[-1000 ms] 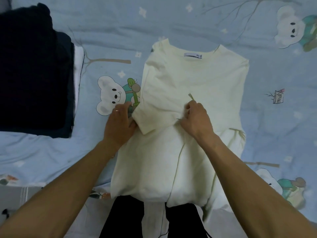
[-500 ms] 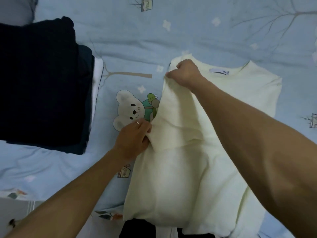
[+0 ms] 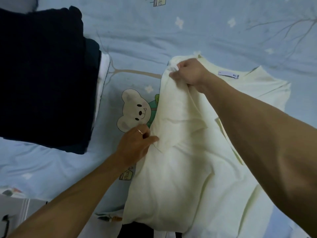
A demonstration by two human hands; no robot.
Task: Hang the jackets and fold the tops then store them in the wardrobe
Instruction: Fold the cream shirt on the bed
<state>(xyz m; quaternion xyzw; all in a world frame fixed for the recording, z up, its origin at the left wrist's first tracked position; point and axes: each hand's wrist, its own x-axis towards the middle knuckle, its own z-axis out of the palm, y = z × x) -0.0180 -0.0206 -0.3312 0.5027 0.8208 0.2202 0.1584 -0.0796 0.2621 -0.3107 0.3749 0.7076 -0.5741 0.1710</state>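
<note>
- Two bare hands work on one cream top (image 3: 180, 169), which lies spread on a bed covered by a pale blue sheet (image 3: 145, 36) printed with bears and bare branches.
- The right hand (image 3: 187, 73) reaches across the garment to its far left shoulder corner; its fingers are curled and clamped on a bunch of the fabric there, lifting that edge slightly off the bed.
- The left hand (image 3: 135, 145) sits at the garment's left side, about halfway down; its thumb and fingers are drawn together, pinching the fabric edge. A ring (image 3: 139, 131) shows on one finger.
- Between the two hands the left side of the top is raised into a loose ridge with soft creases, while the right side lies flatter under the right forearm.
- A white neck label (image 3: 229, 75) is visible at the collar, just beyond the right hand.
- The hem end of the top hangs toward the near edge of the bed, over something dark that cannot be made out.
- A stack of dark folded clothes (image 3: 42, 74) rests on the bed to the left, well apart from the top, with a white layer showing along its right edge.
- A printed bear (image 3: 133, 114) on the sheet lies just beside the left hand, partly covered by the top's edge.
</note>
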